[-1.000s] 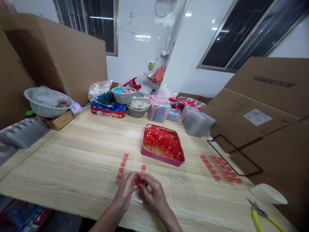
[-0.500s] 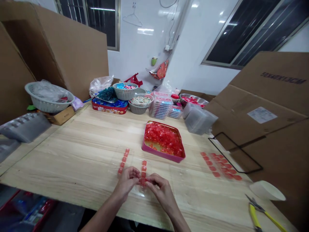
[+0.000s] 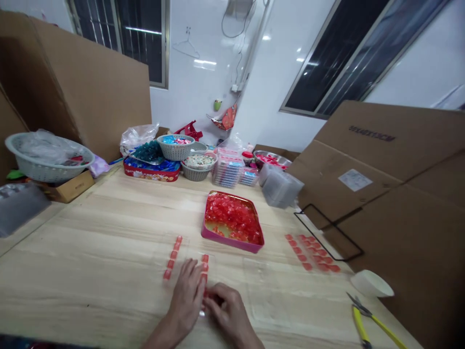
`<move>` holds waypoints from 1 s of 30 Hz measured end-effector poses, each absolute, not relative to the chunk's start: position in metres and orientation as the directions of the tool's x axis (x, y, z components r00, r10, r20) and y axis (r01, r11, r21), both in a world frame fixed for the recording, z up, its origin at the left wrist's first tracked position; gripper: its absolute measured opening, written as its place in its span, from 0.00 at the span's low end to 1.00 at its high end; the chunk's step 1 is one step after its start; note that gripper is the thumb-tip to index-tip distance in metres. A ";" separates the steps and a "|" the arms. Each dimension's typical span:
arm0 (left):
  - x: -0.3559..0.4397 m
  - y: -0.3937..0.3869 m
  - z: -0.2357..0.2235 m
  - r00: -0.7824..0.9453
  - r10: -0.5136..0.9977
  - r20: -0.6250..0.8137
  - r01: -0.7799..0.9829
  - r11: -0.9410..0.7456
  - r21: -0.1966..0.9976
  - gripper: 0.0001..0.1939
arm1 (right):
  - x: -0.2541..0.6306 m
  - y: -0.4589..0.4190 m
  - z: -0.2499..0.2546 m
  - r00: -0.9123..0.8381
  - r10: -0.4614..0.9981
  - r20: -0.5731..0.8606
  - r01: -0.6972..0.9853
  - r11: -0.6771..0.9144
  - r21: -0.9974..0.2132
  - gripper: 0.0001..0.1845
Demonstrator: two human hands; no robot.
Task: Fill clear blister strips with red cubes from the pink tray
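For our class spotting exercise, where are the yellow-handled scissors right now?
The yellow-handled scissors lie at the lower right of the head view, on the wooden table, just below a white bowl.

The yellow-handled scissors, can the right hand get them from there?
Probably yes, with a stretch. The right hand is working near the table's front, and the yellow-handled scissors lie far to its right. Only a flat clear plastic tray lies between them.
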State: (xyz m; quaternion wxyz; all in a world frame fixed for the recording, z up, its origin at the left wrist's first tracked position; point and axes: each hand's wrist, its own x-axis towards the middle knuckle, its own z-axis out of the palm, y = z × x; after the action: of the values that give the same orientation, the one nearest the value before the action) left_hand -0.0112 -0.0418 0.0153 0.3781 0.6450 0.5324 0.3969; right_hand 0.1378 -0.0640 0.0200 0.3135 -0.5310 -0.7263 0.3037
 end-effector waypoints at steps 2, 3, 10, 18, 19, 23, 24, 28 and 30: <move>0.003 -0.040 0.010 0.259 0.953 0.155 0.526 -0.274 0.806 0.25 | 0.152 -0.052 0.025 -0.120 0.977 0.178 0.527 0.214 -0.823 0.09; 0.010 -0.038 0.006 0.334 0.933 0.138 0.589 -0.320 0.742 0.29 | 0.160 -0.045 0.028 -0.060 0.974 0.219 0.520 0.217 -0.826 0.10; 0.036 -0.026 -0.003 0.599 0.800 -0.017 0.740 -0.546 0.393 0.43 | 0.224 0.048 0.050 0.041 0.916 0.398 0.757 0.232 -0.612 0.08; 0.002 -0.024 -0.012 0.586 0.801 0.124 0.632 -0.547 0.549 0.51 | 0.222 0.121 0.056 0.004 0.943 0.334 0.803 0.196 -0.563 0.11; -0.004 -0.023 -0.017 0.554 0.818 0.157 0.624 -0.532 0.573 0.52 | 0.216 0.117 0.057 -0.009 0.943 0.334 0.792 0.211 -0.573 0.10; -0.020 -0.022 -0.028 0.451 0.850 0.272 0.616 -0.517 0.594 0.43 | 0.188 0.072 0.053 -0.104 0.951 0.291 0.724 0.273 -0.634 0.07; -0.022 -0.021 -0.027 0.418 0.859 0.295 0.626 -0.508 0.591 0.36 | 0.181 0.057 0.048 -0.131 0.955 0.266 0.704 0.279 -0.653 0.08; -0.019 -0.020 -0.009 0.314 0.894 0.320 0.659 -0.448 0.605 0.16 | 0.155 0.006 0.025 -0.165 0.969 0.182 0.701 0.245 -0.669 0.08; -0.015 -0.019 0.000 0.324 0.896 0.303 0.644 -0.443 0.623 0.15 | 0.145 -0.010 0.017 -0.131 0.976 0.172 0.752 0.211 -0.625 0.08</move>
State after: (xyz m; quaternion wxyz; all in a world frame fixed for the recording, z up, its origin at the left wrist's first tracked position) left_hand -0.0150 -0.0193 -0.0001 0.1996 0.7886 0.4884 0.3157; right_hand 0.1445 -0.0096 0.0166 0.2822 -0.5958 -0.7252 0.1990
